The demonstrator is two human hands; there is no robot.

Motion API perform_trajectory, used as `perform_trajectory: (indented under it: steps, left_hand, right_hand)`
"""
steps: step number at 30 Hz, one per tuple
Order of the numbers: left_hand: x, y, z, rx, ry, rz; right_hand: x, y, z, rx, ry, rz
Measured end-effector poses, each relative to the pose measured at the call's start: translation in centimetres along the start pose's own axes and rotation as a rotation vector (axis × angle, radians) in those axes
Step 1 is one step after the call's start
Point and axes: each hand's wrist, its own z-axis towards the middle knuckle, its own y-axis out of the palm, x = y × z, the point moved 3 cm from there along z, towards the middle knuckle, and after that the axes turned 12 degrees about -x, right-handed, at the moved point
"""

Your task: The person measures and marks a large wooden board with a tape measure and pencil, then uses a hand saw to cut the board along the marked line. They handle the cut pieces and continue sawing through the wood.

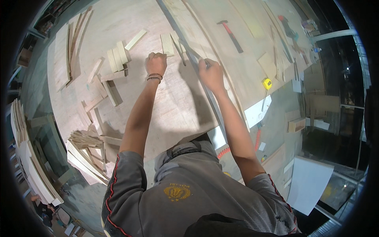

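Note:
My left hand (156, 64) is closed at the near end of some short pale wood blocks (167, 43) on the plywood worktop, its fingers against a small wood piece (170, 54). Beside the blocks a thin wood strip (179, 49) leans at a slant, casting a shadow. To the right, my right hand (211, 74) is closed over the long dark strip (176, 27) that runs along the worktop. A slim grey thing (194, 52) reaches out from its fingers; its kind is too small to make out.
Several wood blocks (115, 59) lie left of my hands, with longer boards (63, 55) at the far left. A red-handled hammer (232, 37) and a yellow tape measure (267, 83) rest to the right. Cut strips (85, 140) are piled at the near left.

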Motion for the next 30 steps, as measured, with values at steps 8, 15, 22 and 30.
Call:
perform_trajectory:
  steps: [8, 15, 22, 30]
  left_hand:
    - [-4.1, -0.5, 1.4, 0.096, -0.16, -0.132]
    - [-2.8, -1.1, 2.5, -0.005, -0.184, -0.113]
    - [-4.6, -2.0, 1.7, -0.015, -0.247, -0.069]
    - [-7.4, -3.8, -11.3, 0.015, -0.435, -0.114]
  right_hand:
    - [-1.8, 0.8, 6.2, -0.073, -0.026, -0.017]
    - [-4.2, 1.3, 10.9, -0.094, -0.009, -0.006]
    - [-6.1, 2.5, 14.5, -0.16, 0.007, -0.034]
    - [-8.8, 6.3, 13.4, -0.185, -0.06, 0.025]
